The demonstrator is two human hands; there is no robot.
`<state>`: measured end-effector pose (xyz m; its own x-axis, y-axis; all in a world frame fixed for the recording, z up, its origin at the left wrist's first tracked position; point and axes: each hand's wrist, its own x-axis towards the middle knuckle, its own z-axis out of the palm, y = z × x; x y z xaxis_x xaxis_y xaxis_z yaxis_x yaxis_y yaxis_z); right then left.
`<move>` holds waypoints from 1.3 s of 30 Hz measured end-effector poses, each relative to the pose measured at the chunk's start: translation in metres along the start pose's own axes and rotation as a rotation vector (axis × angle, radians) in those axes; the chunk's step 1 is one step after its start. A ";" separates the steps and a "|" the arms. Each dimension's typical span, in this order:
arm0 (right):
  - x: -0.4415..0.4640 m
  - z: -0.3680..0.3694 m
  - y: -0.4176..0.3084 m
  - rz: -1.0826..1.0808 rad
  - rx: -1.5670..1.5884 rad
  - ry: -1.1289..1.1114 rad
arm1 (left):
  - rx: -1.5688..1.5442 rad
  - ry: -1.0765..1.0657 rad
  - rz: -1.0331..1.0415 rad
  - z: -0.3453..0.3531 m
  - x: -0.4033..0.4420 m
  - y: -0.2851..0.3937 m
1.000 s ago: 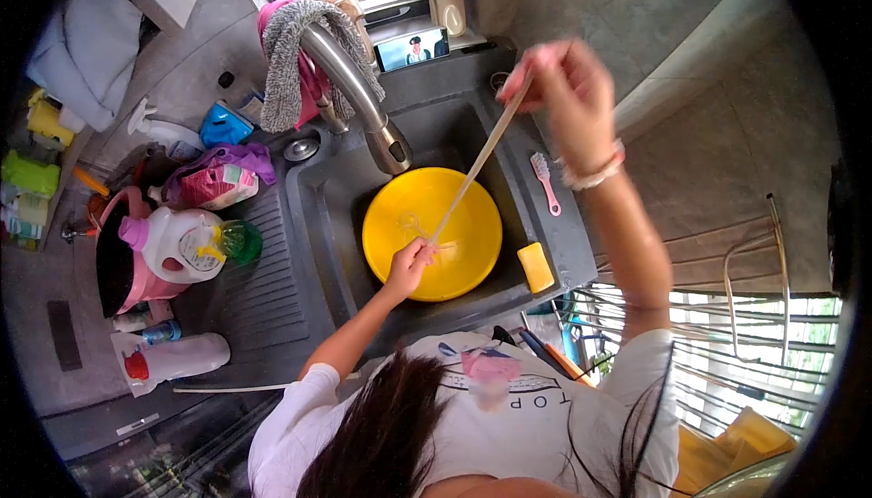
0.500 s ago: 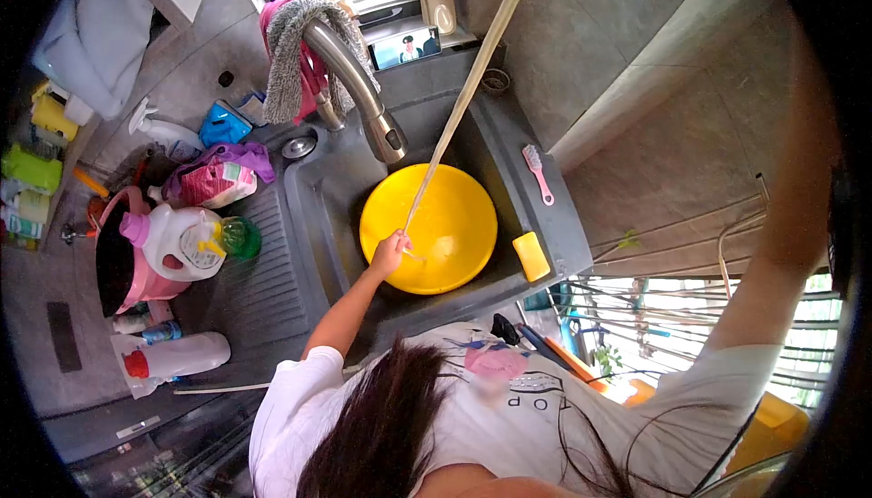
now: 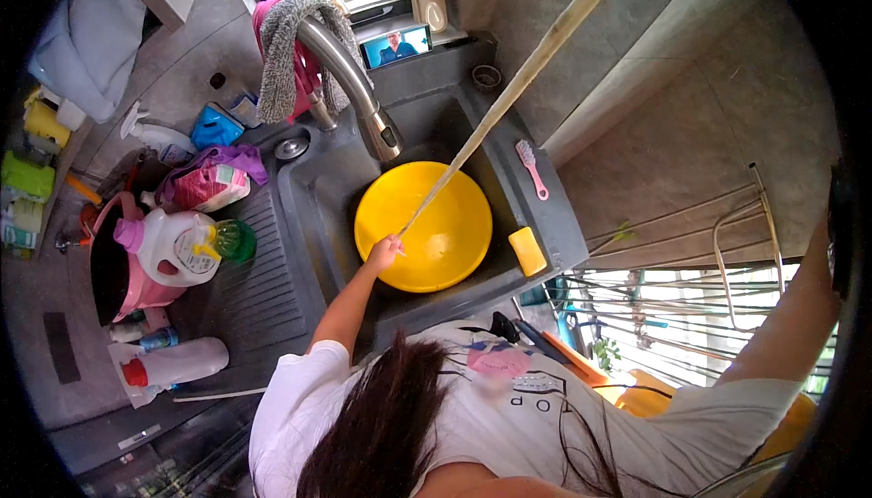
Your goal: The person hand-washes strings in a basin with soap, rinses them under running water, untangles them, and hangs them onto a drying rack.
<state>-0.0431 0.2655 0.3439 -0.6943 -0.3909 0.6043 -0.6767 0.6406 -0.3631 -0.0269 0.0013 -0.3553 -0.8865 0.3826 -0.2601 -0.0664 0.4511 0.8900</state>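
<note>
My left hand [image 3: 386, 251] is closed around the thin lower end of a long beige strip [image 3: 509, 94]. It is over the near left part of a yellow basin [image 3: 459, 257], which sits in the grey sink [image 3: 318, 194]. The strip runs straight up to the right and leaves at the top edge, looking wider there; whether it is a strap or a stick I cannot tell. A bright glint shows on the basin's bottom. My right forearm [image 3: 790, 321] reaches out to the right edge, and the right hand is out of view.
A metal faucet [image 3: 350, 71] draped with a grey cloth [image 3: 289, 57] overhangs the sink. On the right rim lie a pink brush [image 3: 532, 171] and a yellow sponge [image 3: 527, 251]. Bottles, including a white jug [image 3: 182, 248], crowd the left. A phone [image 3: 397, 47] stands behind.
The strip's upper part has swung right, and my right forearm has moved lower and outward. My left hand stays closed on the lower end. The phone's picture differs.
</note>
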 end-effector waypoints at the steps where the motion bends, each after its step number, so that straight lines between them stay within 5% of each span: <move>1: -0.001 0.000 -0.001 0.001 -0.005 -0.007 | -0.048 -0.028 -0.059 0.002 -0.001 -0.006; 5: -0.002 0.002 0.000 0.004 -0.017 -0.026 | -0.344 -0.047 -0.120 0.009 -0.003 -0.015; 7: -0.002 0.004 0.000 0.005 -0.020 -0.035 | -0.648 -0.040 -0.455 0.004 -0.010 0.012; 14: -0.001 0.009 0.002 0.002 -0.022 -0.063 | -0.707 -0.092 -0.806 0.003 -0.010 -0.003; 20: -0.007 0.023 0.010 0.023 0.032 -0.085 | -0.681 -0.019 -0.803 0.002 -0.022 0.032; 22: -0.009 0.033 0.015 0.068 0.109 -0.087 | -0.373 -0.228 -0.567 -0.010 -0.022 0.044; 24: -0.027 0.055 0.035 0.200 0.276 -0.130 | 0.188 -0.188 -0.138 -0.021 -0.028 0.068; 25: -0.040 0.069 0.048 0.279 0.366 -0.159 | 0.370 -0.169 -0.121 -0.020 -0.020 0.044; 28: -0.082 0.106 0.092 0.066 0.443 -0.508 | 0.563 -0.035 0.098 -0.032 -0.013 0.034; 32: -0.170 0.204 0.108 0.605 0.890 -0.639 | 0.567 -0.357 -0.096 -0.023 -0.013 0.052; 34: -0.230 0.270 0.122 0.733 0.931 -0.805 | 0.157 -0.775 0.048 -0.004 -0.014 0.043; 36: -0.302 0.354 0.141 0.730 0.801 -0.860 | -0.015 -0.881 -0.155 0.032 -0.002 -0.005; 39: -0.383 0.454 0.174 0.781 0.589 -1.055 | 0.504 -0.671 -0.065 0.034 0.022 0.003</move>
<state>-0.0062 0.2271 -0.2731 -0.6058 -0.5384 -0.5858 0.1347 0.6562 -0.7425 -0.0316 0.0383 -0.3708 -0.4168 0.6696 -0.6147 0.2456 0.7340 0.6332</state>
